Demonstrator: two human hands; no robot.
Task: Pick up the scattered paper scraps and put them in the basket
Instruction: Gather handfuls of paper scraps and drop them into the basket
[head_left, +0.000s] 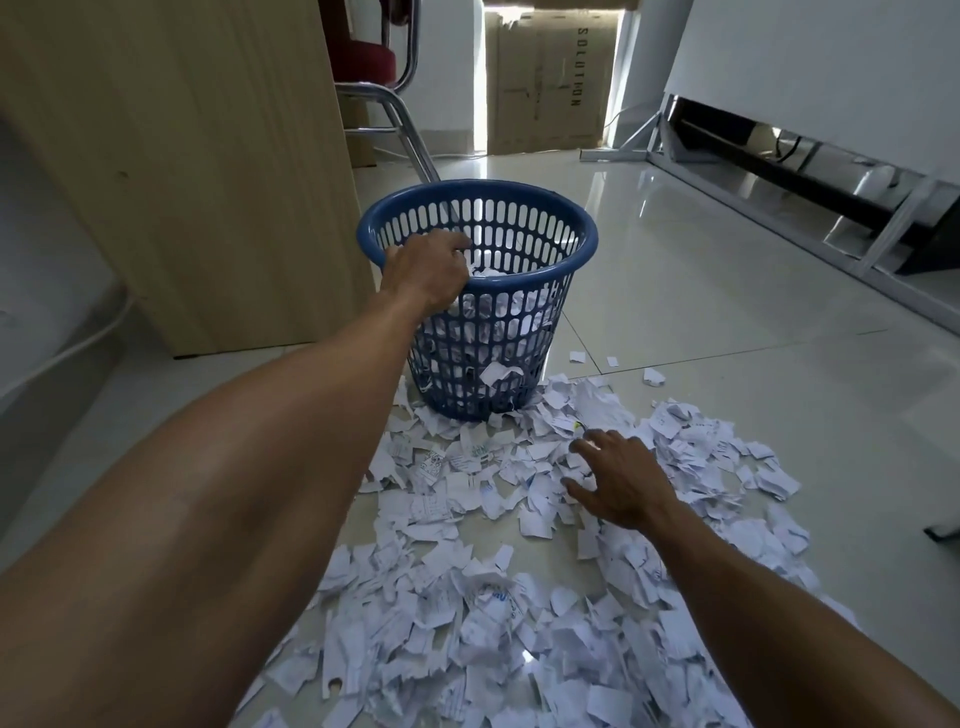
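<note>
Head view: left grip (426, 270) curls over basket (519, 189) rim, fingertips hidden; right grip (618, 480) splayed on scraps (441, 597).

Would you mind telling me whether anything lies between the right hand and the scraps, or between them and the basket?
Nothing visible does. The right hand is spread over the paper scraps, and the basket stands open-topped just beyond. Only the left hand covers its near-left rim.
</note>
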